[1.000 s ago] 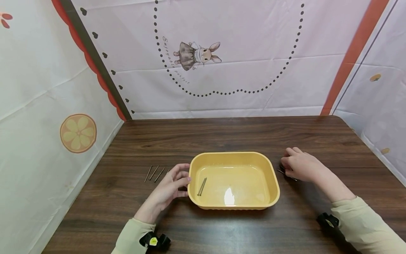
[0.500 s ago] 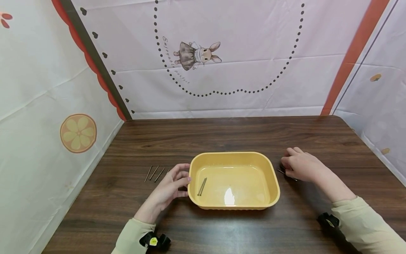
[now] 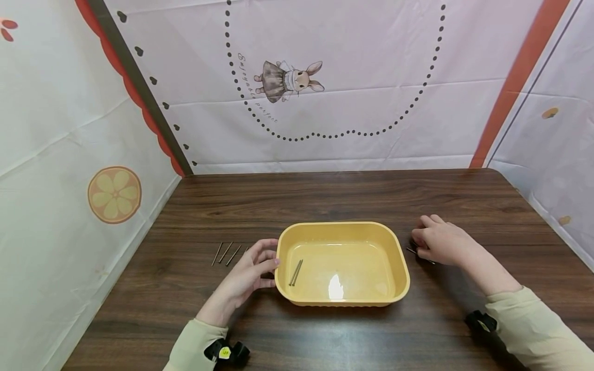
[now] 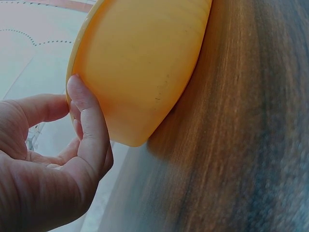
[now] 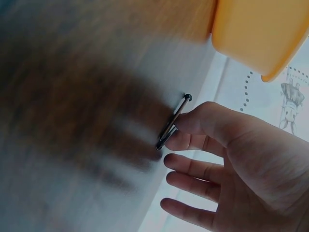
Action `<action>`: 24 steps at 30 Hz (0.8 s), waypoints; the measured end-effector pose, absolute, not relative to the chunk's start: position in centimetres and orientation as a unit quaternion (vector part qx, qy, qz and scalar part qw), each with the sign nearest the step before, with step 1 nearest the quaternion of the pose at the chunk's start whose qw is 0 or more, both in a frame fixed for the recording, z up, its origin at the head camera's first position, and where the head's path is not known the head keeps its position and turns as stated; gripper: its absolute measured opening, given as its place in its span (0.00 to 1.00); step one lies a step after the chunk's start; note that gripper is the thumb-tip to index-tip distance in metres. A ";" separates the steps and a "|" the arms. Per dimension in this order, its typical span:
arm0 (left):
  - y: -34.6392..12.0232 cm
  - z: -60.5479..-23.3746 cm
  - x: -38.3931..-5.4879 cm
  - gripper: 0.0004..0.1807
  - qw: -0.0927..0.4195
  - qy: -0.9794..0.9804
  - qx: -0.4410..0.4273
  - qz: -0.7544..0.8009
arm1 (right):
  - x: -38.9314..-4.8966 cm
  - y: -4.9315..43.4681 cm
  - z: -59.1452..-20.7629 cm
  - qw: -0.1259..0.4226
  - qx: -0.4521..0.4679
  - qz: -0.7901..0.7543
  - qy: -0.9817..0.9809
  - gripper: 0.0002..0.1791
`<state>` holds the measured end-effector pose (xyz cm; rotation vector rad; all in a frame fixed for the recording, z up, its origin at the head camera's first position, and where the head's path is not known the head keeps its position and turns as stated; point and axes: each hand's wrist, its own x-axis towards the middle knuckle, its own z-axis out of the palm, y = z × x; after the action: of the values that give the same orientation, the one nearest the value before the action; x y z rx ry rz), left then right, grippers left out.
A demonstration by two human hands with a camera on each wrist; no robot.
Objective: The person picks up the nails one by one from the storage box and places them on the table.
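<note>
A yellow plastic basin (image 3: 343, 263) stands mid-table with two thin metal nails (image 3: 295, 272) lying inside at its left. My left hand (image 3: 246, 273) holds the basin's left rim; in the left wrist view its bent fingers (image 4: 89, 121) meet the edge. To the basin's right, my right hand (image 3: 441, 242) reaches down to the tabletop. The right wrist view has its thumb and index finger pinching at nails (image 5: 175, 118) low by the table, the other fingers spread loosely. How many nails are there is partly hidden.
Several more nails (image 3: 226, 252) lie in a row on the dark wooden table (image 3: 297, 196) left of the basin, one partly behind the left hand. A printed cloth (image 3: 362, 67) hangs behind the table and along both sides.
</note>
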<state>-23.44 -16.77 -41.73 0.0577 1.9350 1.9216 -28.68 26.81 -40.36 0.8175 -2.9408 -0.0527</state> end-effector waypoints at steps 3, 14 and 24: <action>-16.8 -41.7 -23.4 0.30 0.206 0.694 0.021 0.689 | -28.7 26.8 -40.3 0.041 0.263 -0.017 -0.964 0.18; -16.8 -41.6 -23.4 0.31 0.205 0.695 0.021 0.688 | -28.7 26.7 -40.0 0.018 0.245 -0.011 -0.969 0.18; -16.9 -41.7 -23.4 0.30 0.207 0.693 0.026 0.690 | -28.7 26.8 -39.7 0.018 0.246 -0.014 -0.969 0.18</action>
<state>-23.41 -16.87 -41.70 0.0722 1.9294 1.9214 -28.71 26.84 -39.70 0.7632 -3.0100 -0.0433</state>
